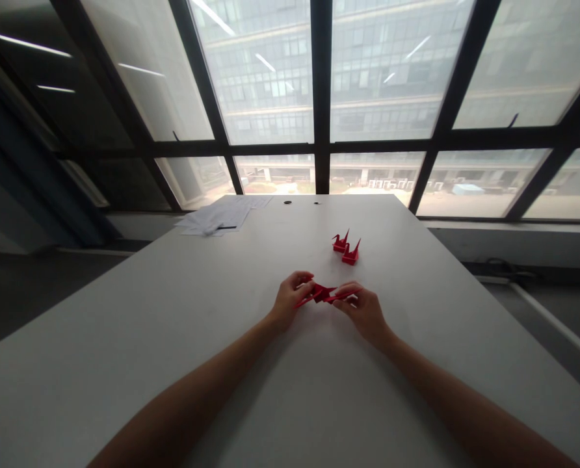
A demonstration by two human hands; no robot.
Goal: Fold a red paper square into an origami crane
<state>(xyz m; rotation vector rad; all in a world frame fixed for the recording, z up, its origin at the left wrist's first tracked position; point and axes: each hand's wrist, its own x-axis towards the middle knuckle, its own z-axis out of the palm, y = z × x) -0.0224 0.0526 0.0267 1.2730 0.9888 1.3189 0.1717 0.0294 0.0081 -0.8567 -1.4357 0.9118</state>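
A folded piece of red origami paper is held between my two hands, just above the white table. My left hand pinches its left side between thumb and fingers. On the opposite side, my right hand grips the right part, fingers curled over it. Narrow red points stick out toward each hand, and the fingers hide parts of the paper. Beyond my right hand stand two finished-looking red paper cranes, the nearer crane close against the farther crane.
Loose white papers lie at the table's far left, with a dark pen on them. Two small round holes, one a cable hole, sit near the far edge. Large framed windows rise behind the table.
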